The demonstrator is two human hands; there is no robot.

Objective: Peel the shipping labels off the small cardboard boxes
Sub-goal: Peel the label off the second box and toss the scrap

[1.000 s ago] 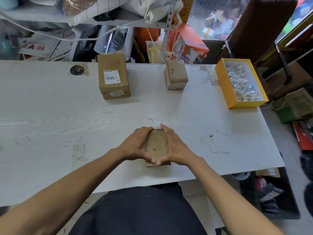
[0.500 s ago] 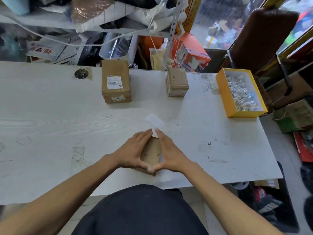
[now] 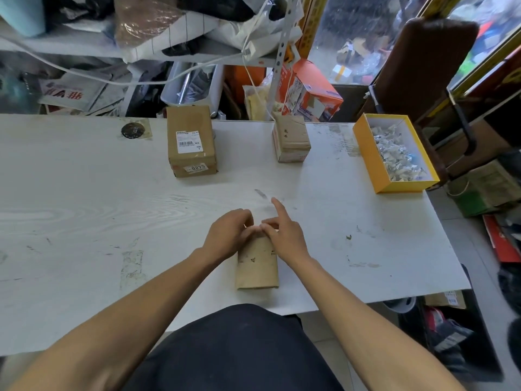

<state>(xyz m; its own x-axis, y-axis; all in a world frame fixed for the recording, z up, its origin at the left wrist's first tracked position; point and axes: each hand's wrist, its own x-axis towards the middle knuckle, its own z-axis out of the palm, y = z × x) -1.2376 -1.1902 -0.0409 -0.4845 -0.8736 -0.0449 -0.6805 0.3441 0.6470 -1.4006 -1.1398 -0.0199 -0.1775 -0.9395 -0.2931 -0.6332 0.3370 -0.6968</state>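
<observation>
Head cam looking down at the white worktop (image 3: 84, 221): a small cardboard box (image 3: 257, 263) lies flat near the front edge. Both hands sit at its far end. Left hand (image 3: 228, 235) has its fingers curled over that end; right hand (image 3: 282, 235) pinches something pale there, index finger sticking out. Behind the box, well apart, stands a labelled box (image 3: 191, 142), with a plain box (image 3: 291, 139) and a yellow tray (image 3: 366, 153) to its right.
</observation>
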